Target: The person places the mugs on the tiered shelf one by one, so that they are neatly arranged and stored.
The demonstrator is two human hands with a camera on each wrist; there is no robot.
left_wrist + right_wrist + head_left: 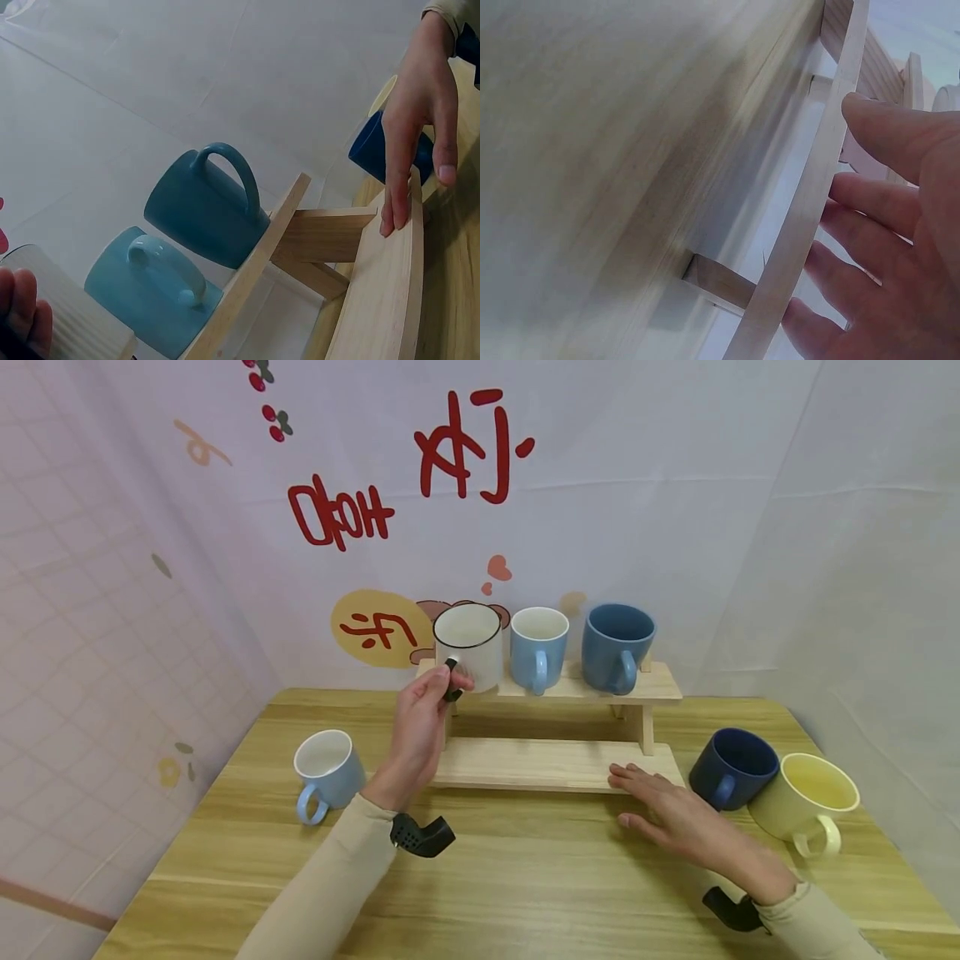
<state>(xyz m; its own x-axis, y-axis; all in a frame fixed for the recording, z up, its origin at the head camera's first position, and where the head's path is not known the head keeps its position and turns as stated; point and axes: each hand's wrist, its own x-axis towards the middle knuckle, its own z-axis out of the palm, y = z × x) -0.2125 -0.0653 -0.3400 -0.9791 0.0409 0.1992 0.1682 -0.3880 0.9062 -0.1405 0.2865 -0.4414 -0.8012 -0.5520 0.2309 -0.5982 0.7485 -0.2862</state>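
Note:
My left hand (422,722) pinches the black handle of a white mug (483,662) with a black rim, at the left end of the wooden rack's upper shelf (656,685). Beside it stand a light blue mug (534,652) and a darker grey-blue mug (606,656), handles facing forward. My right hand (686,817) has its fingers extended, fingertips on the right part of the lower shelf (525,764). In the left wrist view, the white mug (64,307) shows only partly, with curled fingertips (22,292) in front of it.
On the table's left stands another light blue mug (341,781) with a white inside. A navy mug (720,768) and a pale yellow mug (787,806) stand close together right of the rack, near my right hand. A printed cloth (637,485) hangs behind.

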